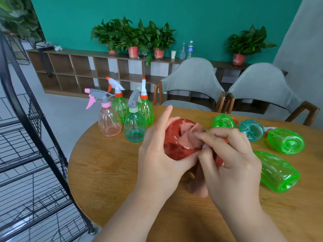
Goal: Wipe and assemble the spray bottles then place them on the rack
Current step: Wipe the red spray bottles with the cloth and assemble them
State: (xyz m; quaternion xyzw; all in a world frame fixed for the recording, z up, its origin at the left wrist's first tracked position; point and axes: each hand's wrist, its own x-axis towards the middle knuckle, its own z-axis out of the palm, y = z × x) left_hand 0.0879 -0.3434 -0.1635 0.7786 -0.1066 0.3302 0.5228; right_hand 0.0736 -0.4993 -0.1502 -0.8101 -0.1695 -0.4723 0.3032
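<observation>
Your left-hand fingers [165,117] clasp the red bottle [174,147] above the tabletop [104,163]; right-hand fingers [220,135] pinch a pink cloth [193,137] to its base. Left of it four assembled bottles [134,126] stand; right, four bottles [279,170] lie waiting. Rack [43,137], farther left, holds none yet: roughly half done.

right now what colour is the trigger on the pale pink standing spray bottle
Pink trigger; head view.

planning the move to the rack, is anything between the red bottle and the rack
Nothing visible straight left of the red bottle: bare table, then the rack. Four assembled bottles stand only toward the far left edge.
</observation>
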